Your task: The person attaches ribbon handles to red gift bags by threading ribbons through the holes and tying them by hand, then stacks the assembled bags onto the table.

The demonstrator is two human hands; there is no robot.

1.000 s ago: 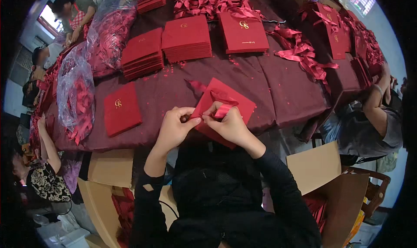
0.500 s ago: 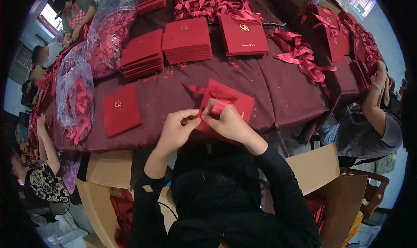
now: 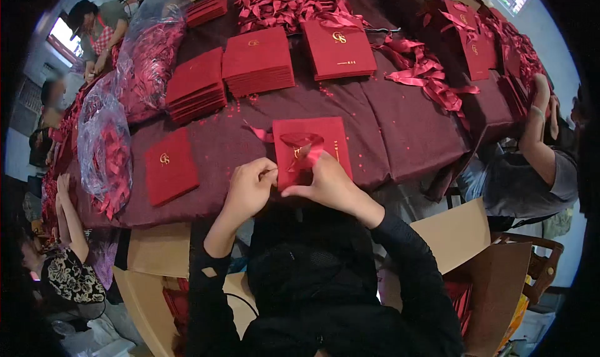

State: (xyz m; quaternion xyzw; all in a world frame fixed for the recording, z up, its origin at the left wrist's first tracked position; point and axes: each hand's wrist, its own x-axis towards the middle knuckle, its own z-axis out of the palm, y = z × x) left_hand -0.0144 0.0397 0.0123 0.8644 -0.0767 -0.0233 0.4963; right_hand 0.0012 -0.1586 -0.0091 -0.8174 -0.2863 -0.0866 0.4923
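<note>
A flat red paper bag (image 3: 338, 129) with gold lettering lies turned sideways on the table edge in front of me. A red ribbon (image 3: 315, 142) loops over its face, and a loose ribbon end sticks out past its upper left side. My left hand (image 3: 251, 185) is closed at the bag's left edge, thumb and index finger pressed together; what is between them is hidden. My right hand (image 3: 331, 185) lies over the bag, its fingers at the ribbon loop and slightly blurred, its thumb pointing left along the lower edge. The ribbon appears caught in those fingers.
Another flat red bag (image 3: 172, 166) lies to the left. Bag stacks (image 3: 259, 60) stand behind, with a ribbon heap (image 3: 294, 7) and loose ribbons (image 3: 419, 66). Ribbon-filled plastic bags (image 3: 103, 151) are at left. Open cardboard boxes (image 3: 453, 238) flank my body. Other people work around the table.
The red bag has turned to lie straighter and flatter. My right hand has moved slightly away from my left hand, and the ribbon now forms a loop over the bag's face.
</note>
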